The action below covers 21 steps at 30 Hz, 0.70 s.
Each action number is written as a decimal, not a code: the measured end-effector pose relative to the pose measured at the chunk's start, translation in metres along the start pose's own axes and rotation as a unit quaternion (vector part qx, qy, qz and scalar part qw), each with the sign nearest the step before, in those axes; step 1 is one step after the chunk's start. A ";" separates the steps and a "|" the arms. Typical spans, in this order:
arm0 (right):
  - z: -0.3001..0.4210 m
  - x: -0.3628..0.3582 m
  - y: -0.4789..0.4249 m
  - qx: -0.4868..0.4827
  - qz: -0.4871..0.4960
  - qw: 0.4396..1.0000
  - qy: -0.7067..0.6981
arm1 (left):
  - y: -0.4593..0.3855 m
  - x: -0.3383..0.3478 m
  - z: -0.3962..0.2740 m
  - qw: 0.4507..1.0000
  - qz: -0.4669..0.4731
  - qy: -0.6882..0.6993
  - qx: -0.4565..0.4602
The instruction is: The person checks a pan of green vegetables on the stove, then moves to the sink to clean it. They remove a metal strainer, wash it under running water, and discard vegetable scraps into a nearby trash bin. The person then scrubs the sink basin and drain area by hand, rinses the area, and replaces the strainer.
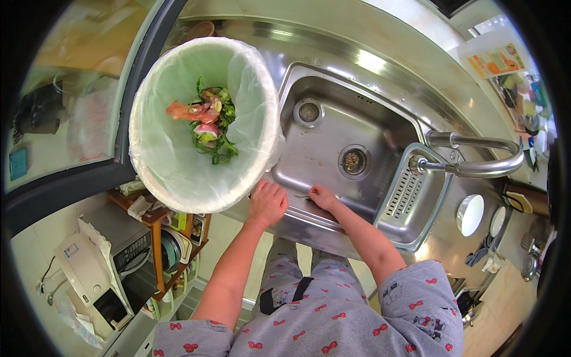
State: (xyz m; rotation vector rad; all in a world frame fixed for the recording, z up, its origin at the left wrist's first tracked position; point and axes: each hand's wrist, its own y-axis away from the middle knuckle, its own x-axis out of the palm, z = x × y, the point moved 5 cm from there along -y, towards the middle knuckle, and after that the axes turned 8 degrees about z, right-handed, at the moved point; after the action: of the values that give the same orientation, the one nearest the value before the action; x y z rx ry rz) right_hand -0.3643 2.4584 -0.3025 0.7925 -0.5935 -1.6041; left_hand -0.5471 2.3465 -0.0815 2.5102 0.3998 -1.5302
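Note:
My left hand (269,204) is curled at the sink's front edge, just below the bin's rim; whether its hidden fingers hold anything cannot be told. Close by, my right hand (322,197) has its fingertips pinched on a thin green plant scrap (301,196) at the front rim of the stainless steel sink (308,151). A lined waste bin (165,129) stands left of the basin. Leafy greens (228,117), orange-pink peelings (187,111) and a pink-and-white vegetable piece (206,133) lie inside it. The drain strainer (354,161) holds small food scraps.
A metal faucet (486,167) arches over a perforated drain basket (403,196) in the sink's right part. Farther right are a white bowl (470,215) and a dark cloth (479,251). A dark window frame (127,134) juts in at left, above a microwave (129,250) and wooden shelf (158,250).

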 end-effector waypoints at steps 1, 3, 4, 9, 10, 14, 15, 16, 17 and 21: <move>0.011 0.000 0.006 0.002 0.010 0.999 0.034 | 0.002 0.001 0.002 1.000 0.002 -0.002 -0.005; 0.067 -0.005 0.035 0.002 0.030 0.994 0.102 | 0.008 -0.001 0.004 1.000 0.004 -0.008 -0.017; 0.086 -0.012 0.051 0.003 0.027 0.991 0.132 | 0.008 -0.004 0.002 1.000 -0.005 -0.005 -0.017; 0.103 -0.038 0.091 -0.015 0.015 0.986 0.168 | 0.005 -0.007 0.000 1.000 -0.004 -0.006 -0.008; 0.104 -0.042 0.096 -0.020 0.009 0.987 0.160 | 0.005 -0.008 0.000 1.000 -0.009 -0.007 -0.007; 0.071 -0.046 0.085 -0.009 0.003 0.998 0.058 | 0.005 -0.006 0.002 1.000 -0.008 -0.010 -0.004; 0.073 -0.048 0.083 0.012 0.023 1.000 0.013 | 0.006 -0.005 0.002 1.000 -0.006 -0.010 -0.008; 0.072 -0.054 0.085 0.038 0.019 0.997 -0.058 | 0.008 -0.005 0.003 1.000 -0.004 -0.009 -0.012; 0.076 -0.059 0.085 0.036 0.014 0.991 -0.130 | 0.009 -0.004 0.004 1.000 -0.001 -0.007 -0.015; 0.126 -0.090 0.108 0.003 -0.009 0.943 -0.332 | 0.012 -0.001 0.006 0.999 0.020 -0.001 -0.026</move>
State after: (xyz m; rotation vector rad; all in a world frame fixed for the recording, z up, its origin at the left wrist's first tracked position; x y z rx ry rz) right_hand -0.3859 2.5216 -0.1256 0.2380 -1.0674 -1.8860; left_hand -0.5493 2.3336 -0.0835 2.4622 0.3816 -1.4869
